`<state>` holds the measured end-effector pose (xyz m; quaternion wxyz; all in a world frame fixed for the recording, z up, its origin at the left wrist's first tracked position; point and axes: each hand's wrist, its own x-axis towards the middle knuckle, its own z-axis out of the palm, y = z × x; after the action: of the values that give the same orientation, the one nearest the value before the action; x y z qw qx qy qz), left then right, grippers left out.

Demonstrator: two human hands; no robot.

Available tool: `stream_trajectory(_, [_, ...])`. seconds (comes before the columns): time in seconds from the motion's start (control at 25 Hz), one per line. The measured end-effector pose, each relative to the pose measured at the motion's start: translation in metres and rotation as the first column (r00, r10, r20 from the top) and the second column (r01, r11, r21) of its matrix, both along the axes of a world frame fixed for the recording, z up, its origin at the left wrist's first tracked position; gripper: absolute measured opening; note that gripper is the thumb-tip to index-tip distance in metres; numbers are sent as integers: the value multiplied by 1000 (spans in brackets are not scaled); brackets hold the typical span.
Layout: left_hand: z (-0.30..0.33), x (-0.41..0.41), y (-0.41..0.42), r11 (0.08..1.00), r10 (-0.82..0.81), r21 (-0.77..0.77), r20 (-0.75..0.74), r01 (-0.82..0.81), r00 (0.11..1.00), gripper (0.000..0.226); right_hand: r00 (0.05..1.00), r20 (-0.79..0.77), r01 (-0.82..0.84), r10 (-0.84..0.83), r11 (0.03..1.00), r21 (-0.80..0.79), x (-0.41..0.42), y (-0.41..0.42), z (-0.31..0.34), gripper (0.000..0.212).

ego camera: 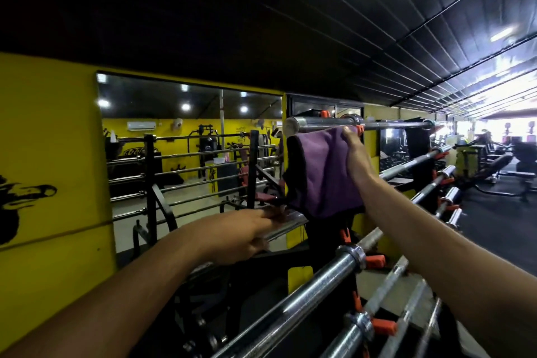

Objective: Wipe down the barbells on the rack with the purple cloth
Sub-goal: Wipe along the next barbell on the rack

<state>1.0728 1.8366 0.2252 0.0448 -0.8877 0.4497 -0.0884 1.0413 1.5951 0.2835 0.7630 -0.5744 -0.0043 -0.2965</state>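
A: Where do we see the soft purple cloth (322,171)?
B: Hanging just under the topmost chrome steel barbell (325,124), pinched at its upper corner by our right hand (356,151).
A: And our left hand (250,234)?
B: Its grip curls on a lower bar's end (286,222) on the black rack with orange pegs (345,234).

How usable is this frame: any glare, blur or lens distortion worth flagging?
Head view: blown-out glare at the far right windows; strong wide-angle bending of the ceiling and barbells; left hand motion-blurred at the fingers; purple cloth and right hand fairly sharp; the lower rack area is dark.
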Motion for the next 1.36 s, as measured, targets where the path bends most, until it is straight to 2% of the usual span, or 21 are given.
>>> stream_trajectory(0.08, [1, -2, 1, 999, -43, -22, -8, 43, 999, 59, 999, 31, -37, 38, 999, -30, -27, -10, -13, 42])
stream_trajectory(0.24, [0, -1, 1, 998, -46, -35, 26, 47, 999, 67, 995, -73, -73, 69, 996, -46, -74, -38, -48, 37])
stream_trajectory(0.44, [3, -9, -1, 997, -56, -38, 111, 61, 992, 66, 988, -93, 99, -124, 966, -240, -120, -78, -80, 23])
stream_trajectory(0.56, [3, -16, -9, 992, -22, -118, 124, 37, 992, 68, 984, -104, 104, -142, 946, -308, -138, -90, -87, 23])
stream_trajectory(0.68, [-16, -42, -41, 958, -117, -251, 96, 138, 988, 65, 986, -106, 78, -129, 917, -392, -154, -107, -105, 20])
stream_trajectory(0.8, [-76, -68, -95, 903, -259, -367, -53, 222, 964, 60, 982, -101, 82, -157, 849, -522, -179, -138, -150, 18])
stream_trajectory(0.88, [-134, -88, -135, 848, -343, -492, -231, 195, 910, 53, 958, -124, 141, -258, 804, -578, -206, -159, -193, 29])
stream_trajectory(0.96, [-201, -117, -184, 829, -369, -547, -381, 115, 848, 47, 927, -200, 148, -319, 798, -585, -245, -190, -245, 44])
stream_trajectory(1.04, [-269, -148, -234, 858, -330, -513, -508, 29, 796, 46, 873, -327, 107, -361, 796, -596, -285, -231, -302, 47])
stream_trajectory(1.12, [-329, -175, -284, 895, -293, -446, -578, 6, 761, 46, 815, -442, 43, -375, 799, -600, -324, -280, -362, 41])
stream_trajectory(1.2, [-371, -196, -325, 926, -240, -376, -649, -30, 722, 48, 773, -507, 0, -380, 800, -600, -358, -316, -404, 35])
stream_trajectory(1.36, [-439, -246, -409, 972, -174, -234, -760, -12, 626, 47, 624, -676, -39, -393, 848, -529, -435, -375, -467, 15])
